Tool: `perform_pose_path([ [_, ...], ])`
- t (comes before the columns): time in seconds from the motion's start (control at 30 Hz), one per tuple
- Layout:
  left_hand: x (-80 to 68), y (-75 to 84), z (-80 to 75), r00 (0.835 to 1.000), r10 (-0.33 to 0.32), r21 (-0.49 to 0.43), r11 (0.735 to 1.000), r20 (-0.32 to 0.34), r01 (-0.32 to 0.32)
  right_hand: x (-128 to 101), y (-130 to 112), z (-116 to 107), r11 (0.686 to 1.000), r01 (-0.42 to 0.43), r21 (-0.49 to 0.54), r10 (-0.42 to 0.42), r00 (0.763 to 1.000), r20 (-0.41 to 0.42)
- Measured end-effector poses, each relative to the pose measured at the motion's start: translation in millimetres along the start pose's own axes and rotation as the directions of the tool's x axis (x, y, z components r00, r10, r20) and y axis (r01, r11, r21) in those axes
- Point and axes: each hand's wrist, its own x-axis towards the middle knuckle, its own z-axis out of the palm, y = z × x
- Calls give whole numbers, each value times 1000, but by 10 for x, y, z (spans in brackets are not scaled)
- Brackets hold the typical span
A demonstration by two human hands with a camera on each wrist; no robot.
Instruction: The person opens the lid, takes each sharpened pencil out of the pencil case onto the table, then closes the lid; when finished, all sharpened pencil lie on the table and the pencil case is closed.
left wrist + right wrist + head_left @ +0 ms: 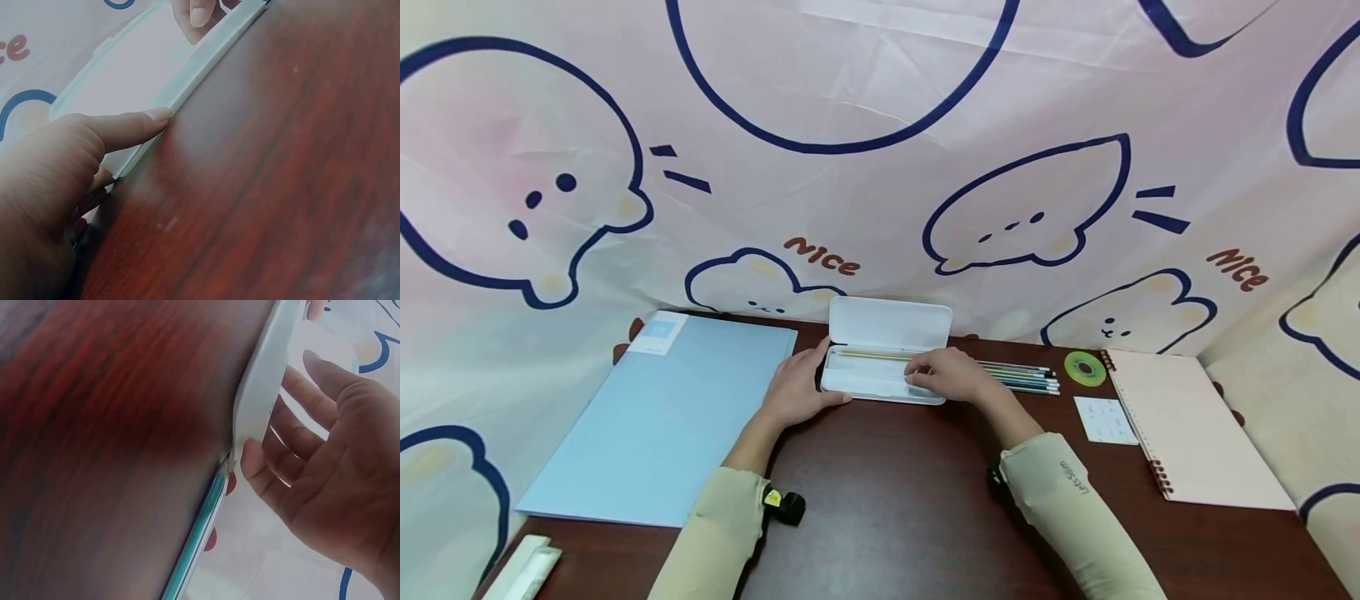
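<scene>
A white pencil case lies open on the dark wooden table, its lid standing up at the back. One pencil lies along the tray's back wall. My left hand grips the case's left end, thumb stretched along the front rim. My right hand rests over the tray's right part with relaxed, spread fingers and nothing in them; its thumb touches the case's wall. Several teal pencils lie just right of the case, beside that hand.
A light blue folder covers the table's left side. To the right lie a green tape roll, a small white card and a pink spiral notebook. A white object sits at the front left corner. A patterned cloth hangs behind.
</scene>
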Motion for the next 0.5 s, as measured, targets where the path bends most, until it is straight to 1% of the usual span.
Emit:
perform_pose_path([
  [0.13, -11, -7, 2, 1000, -2, 8, 1000, -2, 2, 45, -14, 9, 1000, -7, -25, 7, 1000, -7],
  [0.33, -9, -6, 11, 1000, -5, 5, 1000, -3, 5, 87, 15, 4, 997, -54, -49, 49, 995, -84],
  [0.5, 4, -16, 8, 1000, -3, 10, 1000, -5, 3, 85, 23, -13, 995, -68, -72, 59, 991, -121],
])
